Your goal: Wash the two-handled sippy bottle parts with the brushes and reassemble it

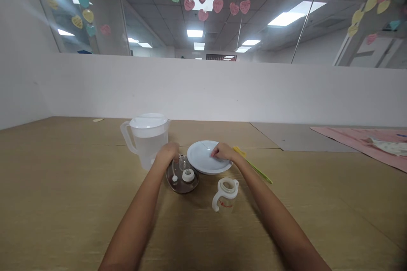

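My left hand [171, 152] is closed, fingers pointing down at the back edge of a dark oval tray [182, 189]. Just below those fingers is a thin straw [173, 169] with a white weighted end. A clear cap [183, 162] and a white bottle collar with a nipple [188, 175] are on the tray too. My right hand [222, 151] reaches over the rim of a white bowl [203, 161], its fingertips pinched together inside; what they hold is unclear. Nearer me stands a clear baby bottle [226, 197] with a white handled ring and red lettering.
A lidded clear pitcher [149, 146] stands behind the tray on the left. Right of the bowl lies a green-stemmed brush with a yellow head [254, 167]. A pink cloth [349, 137] covers the far right. A white wall [203, 89] bounds the table's back.
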{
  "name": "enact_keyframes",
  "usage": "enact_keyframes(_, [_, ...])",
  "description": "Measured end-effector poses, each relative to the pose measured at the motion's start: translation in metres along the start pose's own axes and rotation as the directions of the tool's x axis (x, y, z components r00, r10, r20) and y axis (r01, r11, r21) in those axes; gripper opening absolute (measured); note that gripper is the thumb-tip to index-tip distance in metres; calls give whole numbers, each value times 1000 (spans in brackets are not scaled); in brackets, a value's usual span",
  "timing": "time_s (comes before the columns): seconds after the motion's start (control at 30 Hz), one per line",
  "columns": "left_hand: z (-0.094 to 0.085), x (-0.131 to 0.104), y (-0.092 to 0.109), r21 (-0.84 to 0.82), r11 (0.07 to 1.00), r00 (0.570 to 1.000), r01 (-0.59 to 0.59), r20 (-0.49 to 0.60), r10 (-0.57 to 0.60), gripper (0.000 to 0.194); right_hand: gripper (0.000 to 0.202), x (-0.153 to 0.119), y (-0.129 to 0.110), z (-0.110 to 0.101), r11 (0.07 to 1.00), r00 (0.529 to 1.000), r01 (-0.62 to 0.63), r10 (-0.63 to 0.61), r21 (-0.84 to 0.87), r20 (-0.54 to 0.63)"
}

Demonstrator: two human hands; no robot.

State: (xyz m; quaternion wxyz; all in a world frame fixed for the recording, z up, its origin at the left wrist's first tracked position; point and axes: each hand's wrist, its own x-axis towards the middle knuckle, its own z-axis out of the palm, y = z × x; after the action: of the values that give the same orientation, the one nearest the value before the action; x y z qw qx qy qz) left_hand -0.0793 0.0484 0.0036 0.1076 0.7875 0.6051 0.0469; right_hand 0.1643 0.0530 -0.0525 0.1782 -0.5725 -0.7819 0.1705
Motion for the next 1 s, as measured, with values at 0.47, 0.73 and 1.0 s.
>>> enact_keyframes(0.47, [-32,-25,34,-17,903,811,-429,-447,377,13,23,-44,-78,-60,678,883,309,56,667,-466])
enact_keyframes(0.73, [-15,-17,53,-610,454,760,-649,-494,423,40,23,-66,-104,-70,472,775,566,-25,677,-631])
enact_keyframes(1.0, [-5,-12,64,-793,210,784,-572,-453,426,46,13,-68,-100,-68,729,693,524,-63,441,-719])
